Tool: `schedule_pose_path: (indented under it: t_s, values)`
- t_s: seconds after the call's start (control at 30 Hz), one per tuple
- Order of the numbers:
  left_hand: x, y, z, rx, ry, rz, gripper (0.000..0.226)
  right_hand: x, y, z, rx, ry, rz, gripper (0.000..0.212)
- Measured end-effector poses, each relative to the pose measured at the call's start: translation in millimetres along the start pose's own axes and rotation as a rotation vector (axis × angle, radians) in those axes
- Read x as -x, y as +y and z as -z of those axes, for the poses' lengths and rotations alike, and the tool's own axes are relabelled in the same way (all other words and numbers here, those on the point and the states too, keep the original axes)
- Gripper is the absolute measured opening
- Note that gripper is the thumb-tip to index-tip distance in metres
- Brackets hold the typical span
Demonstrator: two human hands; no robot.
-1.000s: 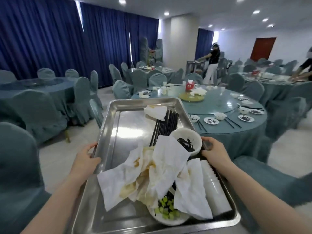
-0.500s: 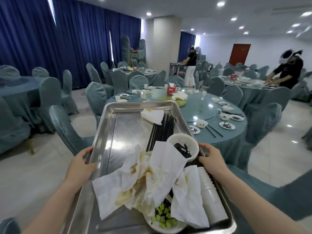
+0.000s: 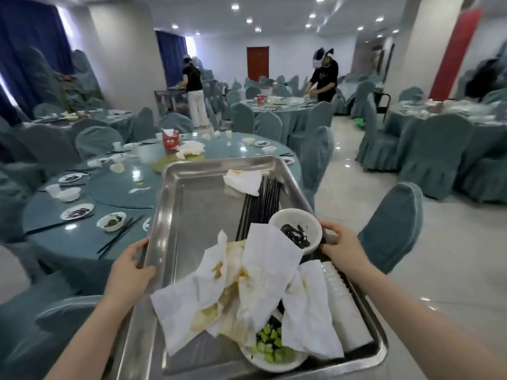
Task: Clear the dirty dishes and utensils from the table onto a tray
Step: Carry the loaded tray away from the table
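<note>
Both hands grip the steel tray [image 3: 192,215] by its long sides — the left hand [image 3: 129,272] curls over the left rim, the right hand [image 3: 343,248] over the right rim beside a white bowl [image 3: 296,231]. The tray's long axis runs straight away from the person. The round bench [image 3: 109,187], with its dirty plates [image 3: 76,211], sauce bowls [image 3: 111,221] and chopsticks [image 3: 118,237], lies forward and left, so the left hand is nearer. Soiled napkins [image 3: 247,283] crowd the near end; the far left stays bare.
</note>
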State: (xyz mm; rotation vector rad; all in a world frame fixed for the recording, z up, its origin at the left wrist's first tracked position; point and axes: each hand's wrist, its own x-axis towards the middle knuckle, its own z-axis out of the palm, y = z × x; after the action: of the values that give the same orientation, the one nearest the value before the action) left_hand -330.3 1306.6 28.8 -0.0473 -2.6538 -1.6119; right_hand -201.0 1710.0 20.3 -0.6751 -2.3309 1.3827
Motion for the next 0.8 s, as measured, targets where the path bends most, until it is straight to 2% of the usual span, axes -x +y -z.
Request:
schedule_pose_path:
  t_s: [0.3,0.47,0.63,0.8]
  values:
    - [-22.7,99.6,-177.7,0.098,-0.239,-0.124,0.06,-11.9,77.0,148.8,0.0,0.276,-0.143,0.056]
    - [-4.7,162.0,-294.8,0.1,-0.301,-0.201,0.062,-35.6,124.0,256.2,0.027,0.357,-0.187,0.056]
    - [5.9,214.2,-411.8,0.115,-0.363,-0.199,0.064,-68.1,167.8,359.7,0.051,0.422,-0.206,0.053]
    - [0.2,263.0,-507.7,0.079,-0.43,-0.227,0.067,-109.0,208.6,436.2,0.058,0.463,-0.24,0.052]
